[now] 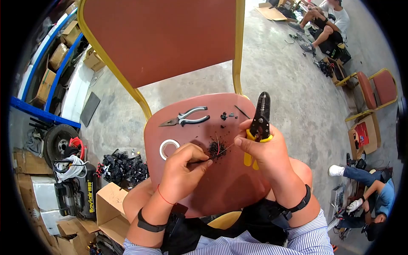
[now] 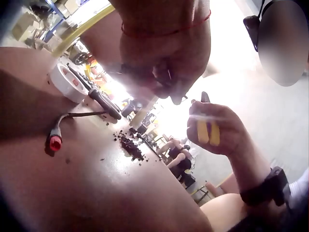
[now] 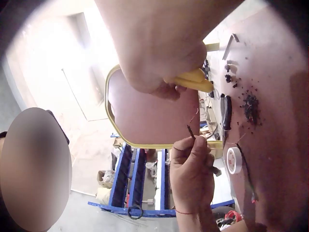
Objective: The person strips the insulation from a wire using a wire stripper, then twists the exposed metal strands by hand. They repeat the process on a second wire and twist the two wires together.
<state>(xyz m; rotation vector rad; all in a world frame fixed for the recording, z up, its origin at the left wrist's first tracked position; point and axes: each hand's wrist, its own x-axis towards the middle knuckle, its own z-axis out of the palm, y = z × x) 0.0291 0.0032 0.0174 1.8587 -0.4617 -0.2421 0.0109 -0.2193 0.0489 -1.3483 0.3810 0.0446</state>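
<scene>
Between thumb and fingers, my left hand (image 1: 185, 163) pinches a thin dark cable (image 3: 189, 130). Fine wires, one of them a red wire (image 1: 219, 146), fan out past its fingertips towards the right hand. My right hand (image 1: 274, 148) grips a wire stripper (image 1: 261, 112) with a black head pointing away from me and yellow handles. Below the hands, on the chair seat (image 1: 229, 187), lies a pile of small black scraps (image 1: 216, 148). A cable tail with a red-tipped connector (image 2: 55, 143) hangs over the seat in the left wrist view.
Grey-handled pliers (image 1: 193, 121) and a white tape roll (image 1: 162, 149) lie on the seat. Small black pieces (image 1: 224, 115) sit near its back edge. The chair backrest (image 1: 161, 38) rises beyond. An open cardboard box (image 1: 112, 204) stands left. Two other people sit at the right.
</scene>
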